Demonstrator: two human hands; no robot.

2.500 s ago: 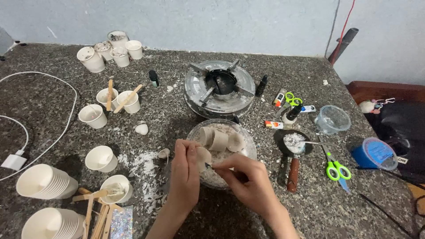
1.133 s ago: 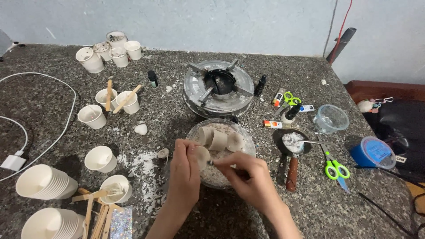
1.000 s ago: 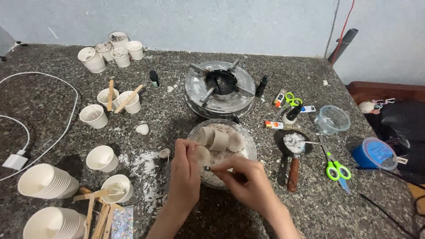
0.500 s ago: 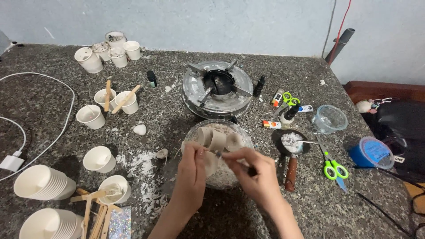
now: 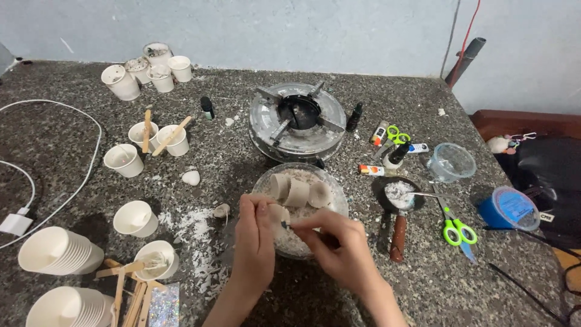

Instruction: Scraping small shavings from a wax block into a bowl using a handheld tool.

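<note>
Two bare hands and forearms, entering from the lower edge of the view. Left hand (image 5: 254,233): no glove, no ring, no watch or band at the wrist; forearm uncovered as far as visible. Right hand (image 5: 339,248): likewise ungloved, no jewellery, wrist and forearm bare to the frame edge. No sleeve showing on either arm. Fingernails short and unpainted where visible.

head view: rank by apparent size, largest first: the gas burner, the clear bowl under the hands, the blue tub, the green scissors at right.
1. gas burner
2. clear bowl, partly hidden by the hands
3. and 4. blue tub and green scissors: too close to rank; the tub looks bulkier, the scissors longer.
</note>
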